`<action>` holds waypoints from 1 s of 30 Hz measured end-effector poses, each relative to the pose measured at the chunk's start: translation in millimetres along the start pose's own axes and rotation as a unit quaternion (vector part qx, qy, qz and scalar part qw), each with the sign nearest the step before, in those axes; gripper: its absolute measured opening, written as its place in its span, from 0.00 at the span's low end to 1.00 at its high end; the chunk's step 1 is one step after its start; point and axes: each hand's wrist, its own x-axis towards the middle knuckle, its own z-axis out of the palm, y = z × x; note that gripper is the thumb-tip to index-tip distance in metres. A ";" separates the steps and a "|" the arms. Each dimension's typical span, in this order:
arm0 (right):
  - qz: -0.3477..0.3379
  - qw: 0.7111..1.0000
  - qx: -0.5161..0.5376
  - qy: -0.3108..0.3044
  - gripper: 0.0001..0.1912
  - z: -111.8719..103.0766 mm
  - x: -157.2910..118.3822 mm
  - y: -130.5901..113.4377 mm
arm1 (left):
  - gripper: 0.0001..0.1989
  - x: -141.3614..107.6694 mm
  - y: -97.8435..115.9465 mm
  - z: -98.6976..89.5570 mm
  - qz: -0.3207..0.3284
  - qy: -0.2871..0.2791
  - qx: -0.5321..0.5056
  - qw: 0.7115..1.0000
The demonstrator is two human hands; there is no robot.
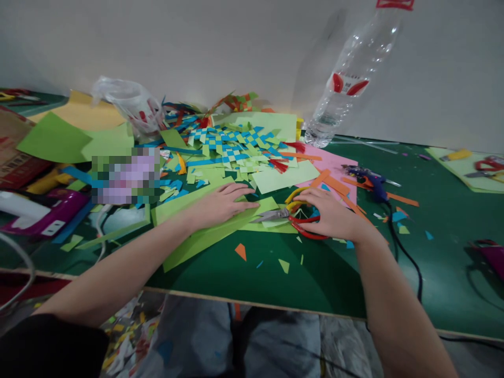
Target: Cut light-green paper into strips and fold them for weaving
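Observation:
Light green paper (197, 244) lies on the table near its front edge, partly under my left hand (224, 205). That hand rests flat on the sheet with its fingers stretched out to the right. My right hand (325, 212) is closed round scissors (277, 214) with one yellow and one red handle. The scissor blades point left, over a green paper piece, and their tips are close to my left fingertips. Behind my hands lies a heap of blue and green woven paper strips (232, 142).
A tall plastic bottle (350, 84) stands behind pink paper (346, 157). A blue glue gun (374, 186) with a black cord lies to the right. At the left are a bagged cup (137, 107) and a purple box (59, 212). Paper scraps dot the green table (315, 275).

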 end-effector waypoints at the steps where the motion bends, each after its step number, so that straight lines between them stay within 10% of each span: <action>1: -0.003 1.000 -0.003 -0.001 0.23 0.8 0.6 -1.8 | 0.27 -0.1 -0.2 0.3 0.000 0.001 -0.001 1.000; 30: 0.014 1.000 0.003 -0.022 0.25 7.0 3.0 -17.8 | 0.27 0.3 -0.4 -1.6 -0.005 -0.012 0.014 1.000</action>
